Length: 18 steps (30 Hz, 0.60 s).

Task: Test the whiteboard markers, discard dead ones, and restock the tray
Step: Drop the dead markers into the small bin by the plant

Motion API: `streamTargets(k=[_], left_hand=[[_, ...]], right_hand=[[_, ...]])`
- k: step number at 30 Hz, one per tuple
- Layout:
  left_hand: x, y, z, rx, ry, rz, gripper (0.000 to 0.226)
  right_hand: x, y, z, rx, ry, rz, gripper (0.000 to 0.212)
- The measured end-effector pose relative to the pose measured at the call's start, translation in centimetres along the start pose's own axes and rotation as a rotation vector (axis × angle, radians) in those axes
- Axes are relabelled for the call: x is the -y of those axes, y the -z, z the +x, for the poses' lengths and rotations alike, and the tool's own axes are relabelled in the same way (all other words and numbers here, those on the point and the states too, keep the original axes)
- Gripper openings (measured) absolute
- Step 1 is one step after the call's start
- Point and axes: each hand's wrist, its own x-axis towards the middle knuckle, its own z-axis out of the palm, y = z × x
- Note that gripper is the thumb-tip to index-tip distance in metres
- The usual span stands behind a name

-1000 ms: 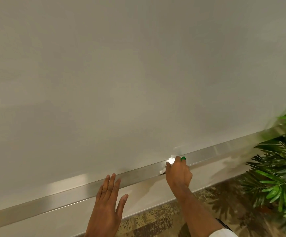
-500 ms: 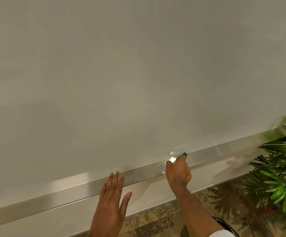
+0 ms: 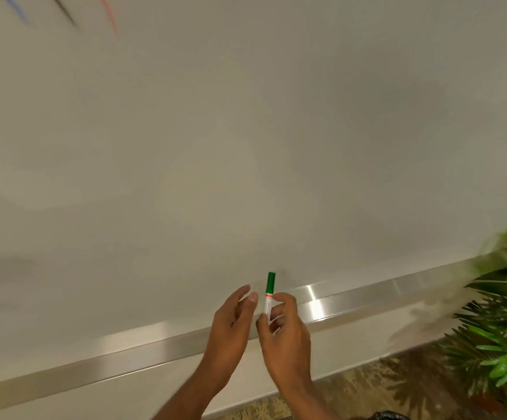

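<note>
The green-capped whiteboard marker (image 3: 269, 294) stands upright between my two hands, in front of the lower part of the whiteboard (image 3: 246, 147) and just above the tray (image 3: 352, 297), not lying in it.

Far to the left, at the top corner of the board, there are three blurred slanted strokes: a blue stroke (image 3: 16, 10), a black stroke (image 3: 64, 10) and a red stroke (image 3: 108, 15). The rest of the board surface reads as plain off-white. Along its bottom edge the brushed-metal tray runs across the view, rising toward the right.

My left hand (image 3: 231, 325) is loose and holds nothing – fingers gently curved, thumb tip just beside the marker's barrel with a narrow gap between them. The marker has a white barrel, a thin red band, and the green cap on at the top end, pointing up. My right hand (image 3: 285, 331) grips it – thumb and fingers pinch the white barrel below the band, and the barrel's lower end is hidden inside my fingers.

Below the tray lies a mottled brown-and-tan floor (image 3: 367, 386). At the right edge, a leafy green plant (image 3: 500, 328) overlaps the end of the tray, its upper fronds blurred.
</note>
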Motion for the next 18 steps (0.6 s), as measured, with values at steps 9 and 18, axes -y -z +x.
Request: streamTargets(k=[9,18], left_hand=[[-8.7,5.8,-2.3,-0.021,0.013,-0.331,0.022],[-15.6,14.1,-6.0,0.135,-0.036,-0.391,0.033]], right_hand=[[10.1,1.1,-2.2,0.163,0.131,0.119,0.046],[21.7,0.2,-2.7,0.381,-0.143,0.768,0.013]])
